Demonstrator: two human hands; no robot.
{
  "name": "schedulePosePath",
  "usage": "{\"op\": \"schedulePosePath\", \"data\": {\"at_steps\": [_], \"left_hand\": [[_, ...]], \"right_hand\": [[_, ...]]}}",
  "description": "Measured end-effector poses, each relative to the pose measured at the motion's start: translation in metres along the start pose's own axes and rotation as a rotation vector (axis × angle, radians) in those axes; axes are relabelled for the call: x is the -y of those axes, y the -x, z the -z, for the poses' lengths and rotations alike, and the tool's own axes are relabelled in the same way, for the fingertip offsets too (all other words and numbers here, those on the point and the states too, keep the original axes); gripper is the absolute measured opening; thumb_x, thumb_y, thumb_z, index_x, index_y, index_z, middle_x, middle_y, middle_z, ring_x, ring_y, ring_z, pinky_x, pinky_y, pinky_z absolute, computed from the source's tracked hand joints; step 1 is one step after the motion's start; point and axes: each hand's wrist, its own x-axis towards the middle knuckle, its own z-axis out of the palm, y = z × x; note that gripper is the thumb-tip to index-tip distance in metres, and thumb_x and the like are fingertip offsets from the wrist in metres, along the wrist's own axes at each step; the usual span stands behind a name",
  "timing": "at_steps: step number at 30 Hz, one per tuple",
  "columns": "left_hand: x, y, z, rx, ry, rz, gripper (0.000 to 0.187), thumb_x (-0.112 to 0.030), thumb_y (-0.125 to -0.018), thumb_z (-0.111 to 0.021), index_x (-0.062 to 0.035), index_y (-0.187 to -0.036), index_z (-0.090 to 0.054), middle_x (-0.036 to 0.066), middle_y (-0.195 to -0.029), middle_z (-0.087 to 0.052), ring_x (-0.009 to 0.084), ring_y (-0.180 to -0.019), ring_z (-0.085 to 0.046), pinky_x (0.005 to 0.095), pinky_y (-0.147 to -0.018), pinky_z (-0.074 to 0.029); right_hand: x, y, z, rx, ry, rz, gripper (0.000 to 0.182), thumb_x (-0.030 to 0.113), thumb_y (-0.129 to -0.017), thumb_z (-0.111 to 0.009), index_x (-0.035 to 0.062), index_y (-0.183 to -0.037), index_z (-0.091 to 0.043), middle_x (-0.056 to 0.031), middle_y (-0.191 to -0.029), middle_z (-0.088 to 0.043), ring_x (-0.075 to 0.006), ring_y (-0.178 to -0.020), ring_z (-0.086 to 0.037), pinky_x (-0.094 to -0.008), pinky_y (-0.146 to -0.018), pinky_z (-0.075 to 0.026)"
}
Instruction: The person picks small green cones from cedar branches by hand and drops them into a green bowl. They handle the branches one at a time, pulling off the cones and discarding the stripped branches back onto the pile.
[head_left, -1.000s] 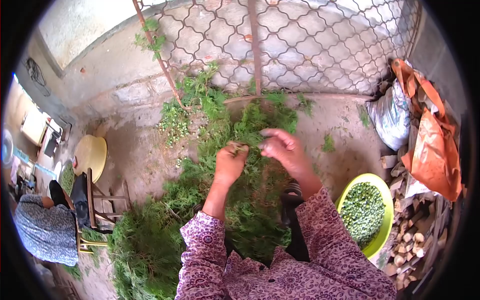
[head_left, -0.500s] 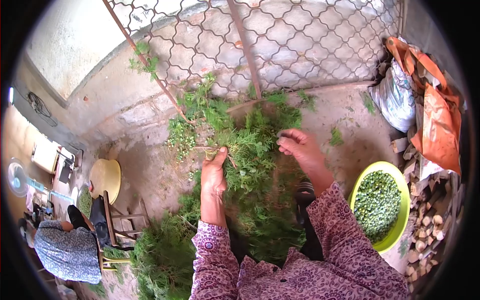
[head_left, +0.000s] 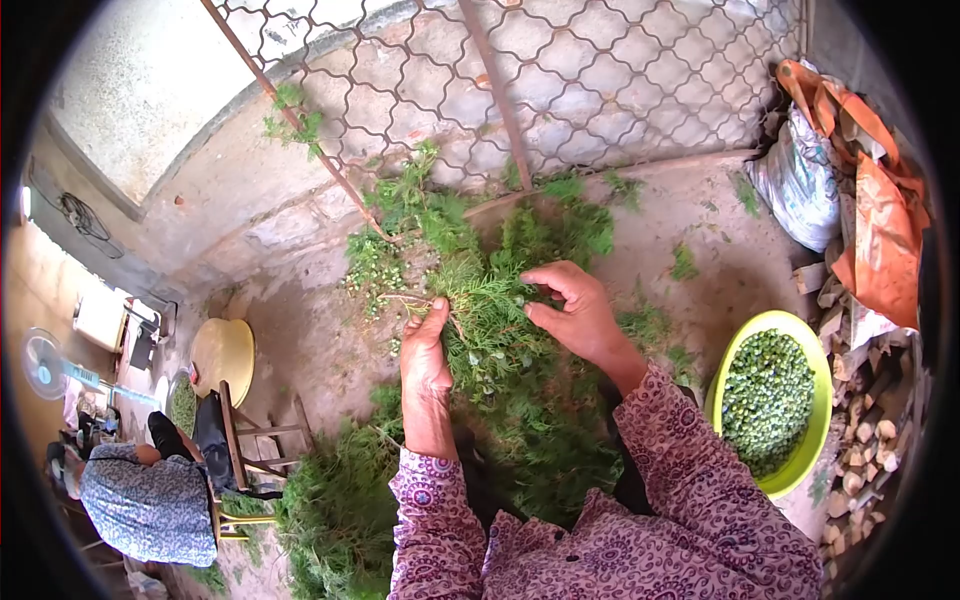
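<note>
The left hand (head_left: 425,350) is gripping a leafy green sprig (head_left: 480,300) by its stem, fingers closed around it, holding it up over the heap of cut greenery (head_left: 520,430) lying below both hands. The right hand (head_left: 575,310) is reaching into the sprig's far side, thumb and fingertips pinching together on its foliage. Right of the right fingers, a yellow-green basin (head_left: 812,440) is sitting on the ground, holding small green berries (head_left: 765,400). Beyond the fingertips a wire mesh fence (head_left: 600,80) is standing against the wall. Far left of the left fingers, another person (head_left: 145,500) is sitting by a wooden chair (head_left: 250,440)
</note>
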Motion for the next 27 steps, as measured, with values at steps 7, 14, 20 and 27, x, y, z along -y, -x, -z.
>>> {"op": "schedulePosePath", "data": {"at_steps": [7, 14, 20, 27], "left_hand": [[-0.006, 0.005, 0.004, 0.002, 0.008, 0.006, 0.017, -0.012, -0.077, -0.063, -0.0061, -0.091, -0.056, 0.002, -0.087, -0.059, 0.0119, -0.084, -0.052, 0.0279, -0.083, -0.037], [-0.010, 0.009, 0.001, -0.041, 0.013, 0.007, 0.020, -0.015, -0.074, -0.068, -0.0053, -0.088, -0.056, 0.001, -0.084, -0.057, 0.0107, -0.078, -0.052, 0.0244, -0.076, -0.040], [-0.004, 0.008, 0.007, -0.116, -0.012, -0.019, 0.016, -0.014, -0.076, -0.065, -0.0076, -0.088, -0.056, 0.001, -0.084, -0.059, 0.0105, -0.080, -0.052, 0.0271, -0.076, -0.039], [0.002, 0.018, -0.002, 0.014, -0.026, -0.017, 0.023, -0.006, -0.073, -0.068, -0.0112, -0.077, -0.046, 0.002, -0.078, -0.059, 0.0107, -0.072, -0.054, 0.0252, -0.068, -0.043]], "right_hand": [[0.014, 0.002, -0.011, -0.052, 0.252, 0.233, 0.036, 0.003, -0.066, -0.063, 0.0056, -0.101, -0.058, -0.0154, -0.100, -0.050, -0.0278, -0.089, -0.052, -0.0349, -0.077, -0.043], [0.011, 0.004, -0.018, 0.042, 0.210, 0.230, 0.028, 0.004, -0.067, -0.063, 0.0039, -0.095, -0.059, -0.0169, -0.101, -0.050, -0.0283, -0.088, -0.053, -0.0365, -0.077, -0.043], [0.012, 0.001, -0.019, -0.017, 0.351, 0.272, 0.018, 0.006, -0.063, -0.062, 0.0013, -0.079, -0.055, -0.0157, -0.092, -0.051, -0.0298, -0.081, -0.052, -0.0366, -0.068, -0.043], [-0.005, -0.002, -0.020, -0.032, 0.538, 0.052, 0.015, 0.008, -0.063, -0.058, 0.0028, -0.075, -0.051, -0.0149, -0.075, -0.053, -0.0320, -0.070, -0.054, -0.0418, -0.058, -0.043]]}}
